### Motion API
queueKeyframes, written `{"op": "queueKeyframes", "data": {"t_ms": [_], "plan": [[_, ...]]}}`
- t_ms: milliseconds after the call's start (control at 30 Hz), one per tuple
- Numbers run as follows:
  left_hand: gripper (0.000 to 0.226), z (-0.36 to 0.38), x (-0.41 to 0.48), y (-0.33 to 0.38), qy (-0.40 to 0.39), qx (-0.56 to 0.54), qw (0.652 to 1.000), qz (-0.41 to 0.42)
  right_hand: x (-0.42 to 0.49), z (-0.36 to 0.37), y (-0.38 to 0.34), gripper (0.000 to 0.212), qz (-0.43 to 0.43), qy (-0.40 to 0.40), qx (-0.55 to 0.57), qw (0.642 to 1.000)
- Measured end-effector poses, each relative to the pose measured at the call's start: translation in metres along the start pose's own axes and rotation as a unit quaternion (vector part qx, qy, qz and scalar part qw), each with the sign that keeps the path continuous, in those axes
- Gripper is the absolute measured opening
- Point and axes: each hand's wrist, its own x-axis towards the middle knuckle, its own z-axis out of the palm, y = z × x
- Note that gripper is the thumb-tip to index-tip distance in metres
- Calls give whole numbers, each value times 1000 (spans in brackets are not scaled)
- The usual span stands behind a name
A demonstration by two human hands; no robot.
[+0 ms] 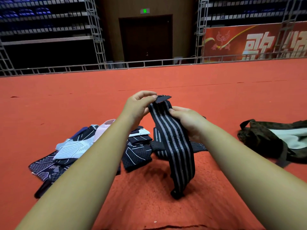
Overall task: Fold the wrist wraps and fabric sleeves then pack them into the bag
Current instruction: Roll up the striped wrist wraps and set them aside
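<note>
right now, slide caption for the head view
Left hand and right hand hold a black grey-striped wrist wrap over red carpet, patterned fabric sleeves and dark bag alongside.

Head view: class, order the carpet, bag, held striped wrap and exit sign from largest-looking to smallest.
Largest: carpet.
Next: bag and striped wrap look alike; bag is cropped, wrap nearer the camera.
Smallest: exit sign.

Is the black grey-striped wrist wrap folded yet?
Unfolded: the black grey-striped wrist wrap hangs as one long strip from the left hand and right hand.
</note>
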Motion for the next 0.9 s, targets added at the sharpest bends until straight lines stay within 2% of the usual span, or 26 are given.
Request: {"op": "queueKeyframes", "data": {"t_ms": [600,767,833,900], "plan": [[23,-3,1,0,3,44,999,1,0,6,4,29,-9,38,-22,999],[30,0,5,-2,-9,69,998,12,0,8,1,65,2,63,-56,996],[32,1,6,-2,-14,70,997,13,-3,8,-1,57,-11,67,-76,995],[34,3,7,-3,-12,67,998,12,-4,8,-1,37,-43,73,-93,992]]}}
